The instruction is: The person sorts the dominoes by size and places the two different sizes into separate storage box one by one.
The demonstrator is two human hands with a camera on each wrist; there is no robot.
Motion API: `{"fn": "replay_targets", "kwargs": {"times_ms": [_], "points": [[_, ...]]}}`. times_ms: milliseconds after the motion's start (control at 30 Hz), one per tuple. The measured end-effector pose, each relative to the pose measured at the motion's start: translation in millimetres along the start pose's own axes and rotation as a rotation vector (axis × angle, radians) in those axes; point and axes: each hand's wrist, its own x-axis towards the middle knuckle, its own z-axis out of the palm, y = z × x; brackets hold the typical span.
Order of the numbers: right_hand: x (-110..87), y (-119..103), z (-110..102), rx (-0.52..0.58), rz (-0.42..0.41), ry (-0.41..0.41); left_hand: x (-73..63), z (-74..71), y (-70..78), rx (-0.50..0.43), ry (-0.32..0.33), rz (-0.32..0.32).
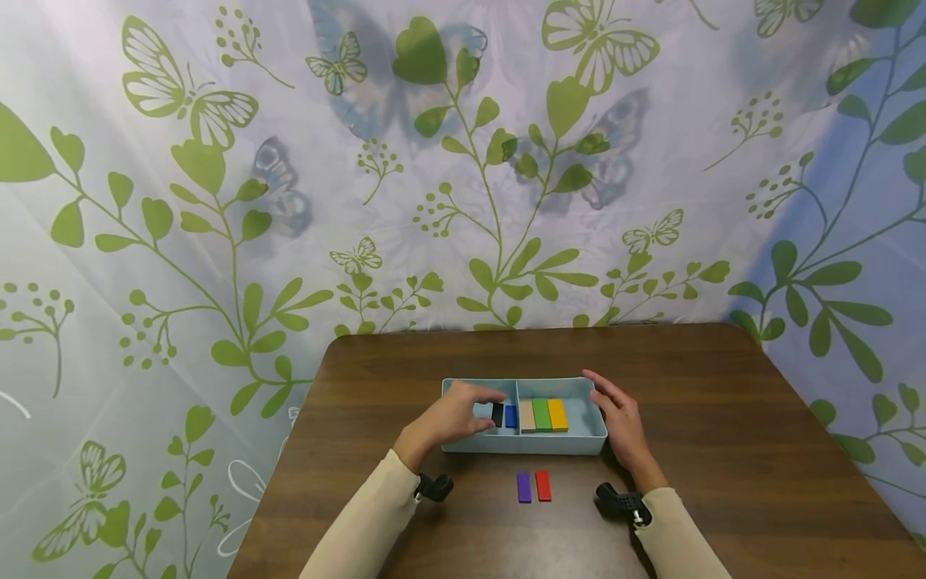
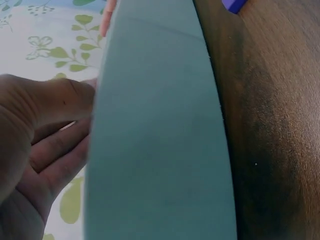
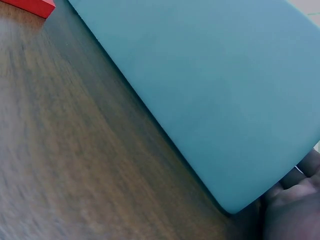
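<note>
A light blue two-compartment box [image 1: 524,445] sits on the table. My left hand [image 1: 457,412] reaches over its left compartment, with thumb and fingertips at the two ends of a black block [image 1: 497,415]. Beside that lies a blue block [image 1: 510,416]. In the left wrist view the box wall [image 2: 155,125] hides the fingertips of my left hand [image 2: 45,125]. My right hand [image 1: 624,426] rests at the box's right end, fingers extended along it. Beige [image 1: 527,416], green [image 1: 542,416] and yellow blocks [image 1: 557,416] stand side by side in the right compartment.
In front of the box, a purple block [image 1: 524,487] and a red block [image 1: 543,486] lie on the brown wooden table [image 1: 405,362]. Behind the table hangs a curtain [image 1: 463,265] printed with leaves and butterflies.
</note>
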Motion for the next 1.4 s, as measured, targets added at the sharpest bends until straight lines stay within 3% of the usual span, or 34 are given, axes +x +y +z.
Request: {"fn": "replay_targets", "kwargs": {"times_ms": [467,933,1067,1133,1300,1400], "points": [[0.1,3.5,-1.8,-0.037,-0.018,0.004,19.3,15.0,-12.2,0.044,-0.026,-0.061],[1.1,4.8,-1.1,0.002,-0.016,0.002,33.8,26.4,-22.3,0.094,-0.063,-0.084],[1.4,3.4,-0.1,0.007,-0.021,0.005,36.8,28.0,-23.3,0.13,-0.057,-0.076],[1.7,3.1,0.1,0.006,-0.019,0.007,39.7,32.5,-30.6,0.135,-0.034,-0.043],[1.2,1.7,-0.1,0.001,-0.009,0.009,40.7,33.0,-30.7,0.15,-0.007,0.019],[0.6,1.0,0.0,0.0,-0.002,0.009,39.1,29.4,-22.5,0.154,-0.031,-0.006]]}}
